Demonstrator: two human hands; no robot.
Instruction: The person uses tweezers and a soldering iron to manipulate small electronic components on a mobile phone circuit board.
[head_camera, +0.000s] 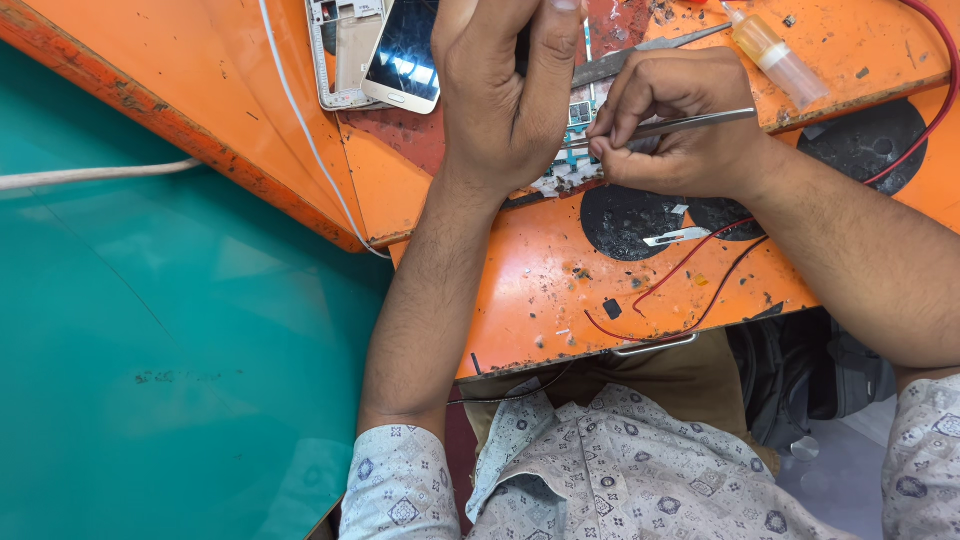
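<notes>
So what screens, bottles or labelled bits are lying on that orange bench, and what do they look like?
Phone: top of the bench, left of the left hand; white rim, dark glossy screen.
Phone frame: beside it on the left; whitish, open rectangle.
Small bottle: top right, lying down; clear with amber liquid.
No labels visible.

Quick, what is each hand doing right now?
Left hand: pressing down on the circuit board, fingers curled.
Right hand: closed on metal tweezers, tips at the board.

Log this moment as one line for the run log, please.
left hand: steadying circuit board | right hand: holding tweezers, tips at board | surface: orange bench | nearby: phone, small bottle
</notes>
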